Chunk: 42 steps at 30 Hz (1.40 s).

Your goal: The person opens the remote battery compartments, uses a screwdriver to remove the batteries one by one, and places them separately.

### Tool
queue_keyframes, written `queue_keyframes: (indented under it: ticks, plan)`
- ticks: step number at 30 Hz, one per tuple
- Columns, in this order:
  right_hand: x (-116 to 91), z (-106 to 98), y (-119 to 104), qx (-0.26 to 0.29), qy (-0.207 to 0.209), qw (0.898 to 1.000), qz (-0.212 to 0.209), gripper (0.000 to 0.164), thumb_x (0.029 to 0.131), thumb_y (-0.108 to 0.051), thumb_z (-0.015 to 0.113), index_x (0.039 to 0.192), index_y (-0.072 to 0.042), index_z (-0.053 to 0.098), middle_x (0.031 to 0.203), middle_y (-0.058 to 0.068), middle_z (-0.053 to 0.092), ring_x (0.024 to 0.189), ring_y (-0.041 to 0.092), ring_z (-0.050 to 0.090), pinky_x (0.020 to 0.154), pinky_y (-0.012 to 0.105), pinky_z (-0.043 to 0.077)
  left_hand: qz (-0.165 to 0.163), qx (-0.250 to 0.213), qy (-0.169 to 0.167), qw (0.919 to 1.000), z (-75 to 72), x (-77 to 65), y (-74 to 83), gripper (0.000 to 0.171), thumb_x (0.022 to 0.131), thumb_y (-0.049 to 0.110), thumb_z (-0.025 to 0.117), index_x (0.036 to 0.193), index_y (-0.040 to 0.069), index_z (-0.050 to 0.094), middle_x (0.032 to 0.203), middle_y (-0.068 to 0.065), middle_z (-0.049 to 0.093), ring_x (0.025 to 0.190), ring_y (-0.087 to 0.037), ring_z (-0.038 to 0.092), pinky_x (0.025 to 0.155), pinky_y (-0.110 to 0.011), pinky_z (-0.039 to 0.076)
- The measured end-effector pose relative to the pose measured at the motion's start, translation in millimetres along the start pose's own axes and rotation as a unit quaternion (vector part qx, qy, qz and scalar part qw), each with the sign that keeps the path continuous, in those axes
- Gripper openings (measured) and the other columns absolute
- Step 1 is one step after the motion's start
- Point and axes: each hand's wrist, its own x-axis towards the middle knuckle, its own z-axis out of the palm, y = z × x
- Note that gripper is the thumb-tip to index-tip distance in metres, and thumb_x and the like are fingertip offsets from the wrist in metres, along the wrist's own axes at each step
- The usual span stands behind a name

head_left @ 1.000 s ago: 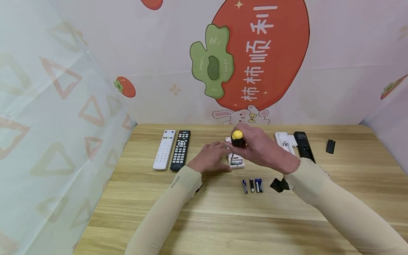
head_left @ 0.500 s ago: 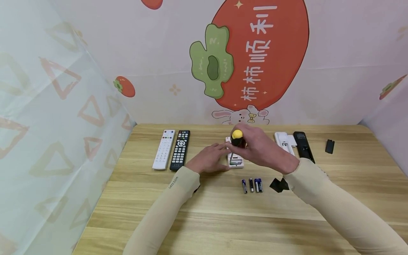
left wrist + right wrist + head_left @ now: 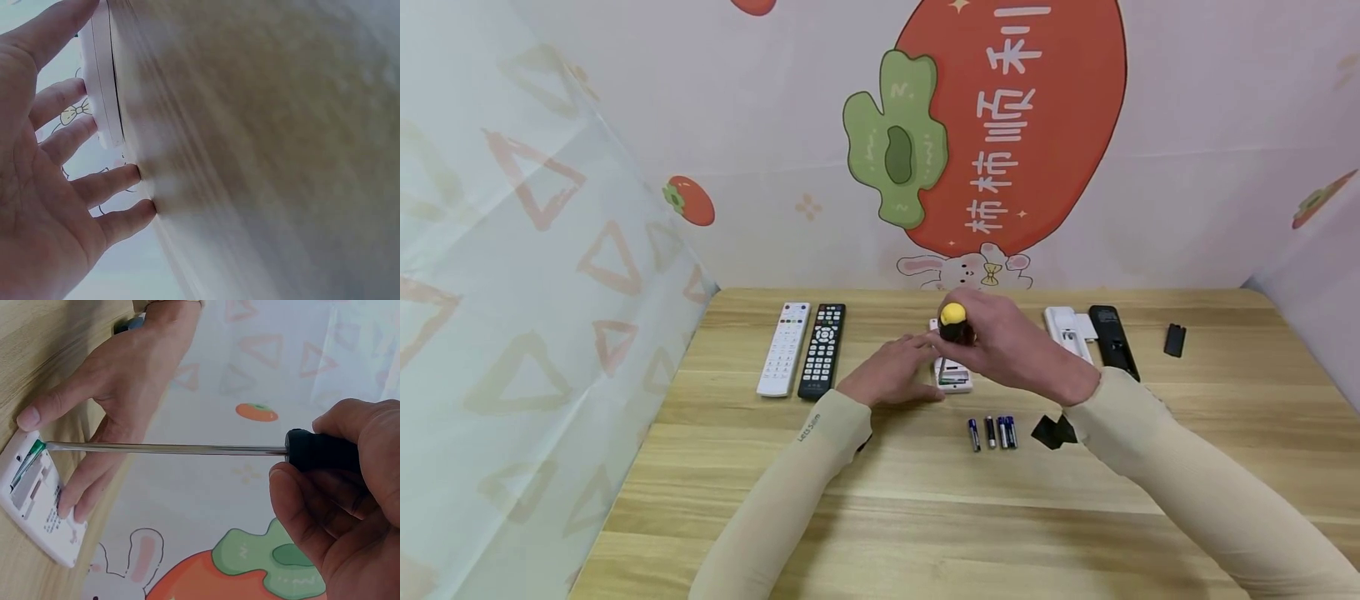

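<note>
In the head view a white remote control (image 3: pixel 957 387) lies back side up at the middle rear of the table, its battery compartment uncovered. My right hand (image 3: pixel 1000 342) grips a screwdriver (image 3: pixel 953 315) by its black handle with a yellow end. The steel shaft (image 3: pixel 169 449) runs to a green spot at the compartment's corner in the right wrist view. My left hand (image 3: pixel 887 371) steadies the remote: its thumb is at the corner, with fairly straight fingers along the side and back. Two fingertips (image 3: pixel 147 209) touch the table beyond the remote.
On the left lie a white remote (image 3: pixel 784 350) and a black remote (image 3: pixel 822 350). Several batteries (image 3: pixel 974 435) and black pieces (image 3: pixel 1055 432) are in front. To the right are another white remote (image 3: pixel 1067 333), a black one (image 3: pixel 1112 342) and a small black cover (image 3: pixel 1176 340).
The whole head view has shifted slightly. Both hands keep their places at the remote, and the screwdriver's handle end has tipped a little to the left.
</note>
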Motion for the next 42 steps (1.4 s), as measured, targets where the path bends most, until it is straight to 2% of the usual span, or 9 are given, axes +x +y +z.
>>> queue_keyframes:
  ticks: [10,23,32,37,42]
  plan:
    - [7.7,1.1,-1.7,-0.015,-0.011,1.000,-0.016,0.023,0.092,-0.016,0.077,0.098,-0.008,0.056,0.084,-0.003,0.055,0.080,0.013,0.055,0.070,0.029,0.055,0.005,-0.006,0.005,1.0000,-0.9,-0.3,-1.1,0.080,0.089,0.050,0.076,0.157,0.027,0.040,0.156,0.006,0.043,0.143,-0.020,0.038,0.118,-0.043,0.031]
    - [9.0,0.4,-4.2,-0.012,-0.027,0.999,-0.017,0.022,0.092,-0.015,0.077,0.098,-0.010,0.056,0.085,-0.003,0.054,0.079,0.013,0.056,0.071,0.028,0.054,-0.003,-0.010,-0.003,0.9999,-0.3,1.1,-0.7,0.079,0.089,0.050,0.075,0.156,0.023,0.042,0.157,0.006,0.043,0.141,-0.019,0.040,0.119,-0.041,0.030]
    - [9.3,0.1,-6.7,-0.017,-0.035,0.999,-0.010,0.024,0.091,-0.016,0.078,0.099,-0.010,0.056,0.085,-0.003,0.055,0.079,0.014,0.056,0.071,0.029,0.054,0.002,-0.002,-0.001,1.0000,0.6,2.3,-1.1,0.071,0.089,0.047,0.077,0.148,0.019,0.052,0.144,0.005,0.054,0.131,-0.017,0.047,0.113,-0.037,0.036]
    - [9.2,0.8,-6.7,-0.019,-0.034,0.999,-0.013,0.026,0.091,-0.016,0.079,0.099,-0.010,0.055,0.084,-0.003,0.055,0.078,0.014,0.056,0.071,0.029,0.054,0.000,0.000,-0.003,1.0000,0.6,2.6,-0.9,0.073,0.089,0.047,0.077,0.151,0.019,0.050,0.146,0.005,0.053,0.132,-0.017,0.046,0.115,-0.038,0.035]
    - [6.2,0.7,-4.5,0.013,-0.031,0.999,0.000,0.023,0.092,-0.017,0.078,0.100,-0.010,0.057,0.087,-0.004,0.056,0.078,0.012,0.056,0.068,0.027,0.053,0.001,-0.004,-0.002,1.0000,-0.7,0.7,-0.5,0.074,0.089,0.047,0.077,0.152,0.022,0.048,0.151,0.006,0.050,0.136,-0.019,0.044,0.116,-0.041,0.034]
